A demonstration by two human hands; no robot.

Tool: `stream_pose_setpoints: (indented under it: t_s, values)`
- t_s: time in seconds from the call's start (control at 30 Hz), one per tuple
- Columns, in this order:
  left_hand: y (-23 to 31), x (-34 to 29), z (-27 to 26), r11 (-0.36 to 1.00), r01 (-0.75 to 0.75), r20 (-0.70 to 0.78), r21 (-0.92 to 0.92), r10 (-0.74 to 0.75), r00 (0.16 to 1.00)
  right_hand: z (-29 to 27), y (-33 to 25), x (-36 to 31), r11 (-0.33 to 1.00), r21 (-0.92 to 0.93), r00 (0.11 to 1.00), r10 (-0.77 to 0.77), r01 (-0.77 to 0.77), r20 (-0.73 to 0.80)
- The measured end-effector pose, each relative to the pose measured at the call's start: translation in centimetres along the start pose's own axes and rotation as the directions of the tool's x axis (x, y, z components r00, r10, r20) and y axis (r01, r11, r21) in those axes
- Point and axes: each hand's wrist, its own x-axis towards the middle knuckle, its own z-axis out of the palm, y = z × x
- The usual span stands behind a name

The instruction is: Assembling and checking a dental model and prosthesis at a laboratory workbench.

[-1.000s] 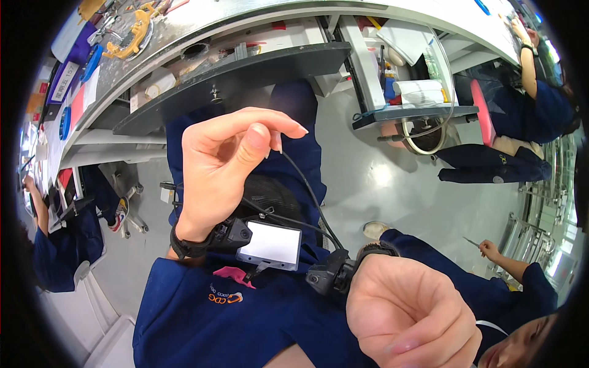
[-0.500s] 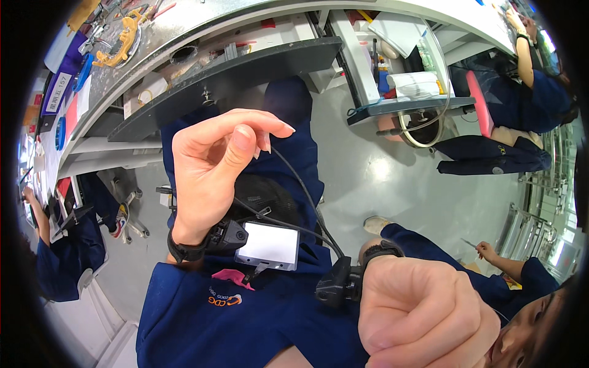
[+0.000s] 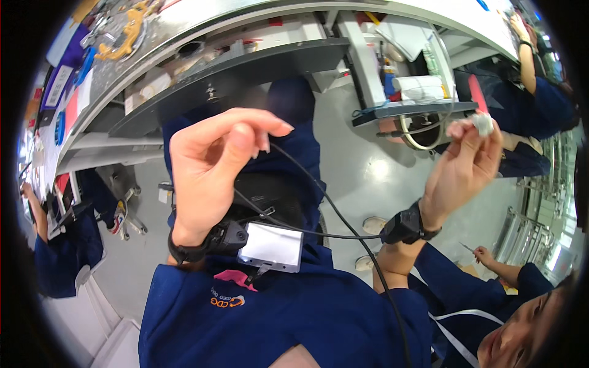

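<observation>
My left hand [image 3: 211, 165] is raised in front of my lap, its fingers bent over and the thumb drawn in towards them. Whatever they hold, if anything, does not show. Out to the right, my right hand [image 3: 463, 162] is lifted with a small whitish wad [image 3: 483, 124] at its fingertips; blur hides what the wad is made of. Each wrist wears a black strap with a small camera box, the left box [image 3: 232, 236] and the right box [image 3: 402, 227]. A black cable [image 3: 343, 211] runs across between the wrists.
An open drawer [image 3: 233, 70] lies ahead under the bench [image 3: 184, 15]; a second drawer [image 3: 408, 110] holds papers and tools. An orange-yellow frame-like tool [image 3: 132, 37] lies at the bench's far left. Co-workers sit left and far right. Another person [image 3: 521, 325] is close at the lower right.
My right hand has swung from a closed fist near my chest out to the right and forward, and the whitish wad now shows in its fingers. My left hand has hardly moved.
</observation>
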Motion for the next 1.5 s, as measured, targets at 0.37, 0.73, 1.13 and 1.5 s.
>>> stream_pose_setpoints:
  t_s: [0.37, 0.73, 1.13, 1.5]
  values:
    - [0.2, -1.2, -1.3, 0.994, -0.025, -0.013, 0.104, 0.027, 1.0, -10.6, 8.3, 4.8, 0.866, -0.481, 0.683, -0.433, 0.135, -0.588]
    - [0.9, -1.8, 0.5, 0.999, 0.02, -0.091, 0.046, -0.016, 0.996, -15.9, 34.3, -17.5, -0.025, -0.625, -0.006, 0.999, -0.78, -0.032]
    - [4.1, -2.6, 2.5, 0.902, 0.099, 0.58, -0.421, 0.184, 0.794, -12.7, 27.9, -10.9, 0.148, -0.714, 0.134, 0.988, -0.685, 0.076]
    - [4.5, -4.1, 4.6, 0.629, 0.284, 0.597, -0.724, 0.364, 0.715, -4.1, 17.2, -5.1, 0.388, -0.846, -0.077, 0.893, -0.367, 0.443]
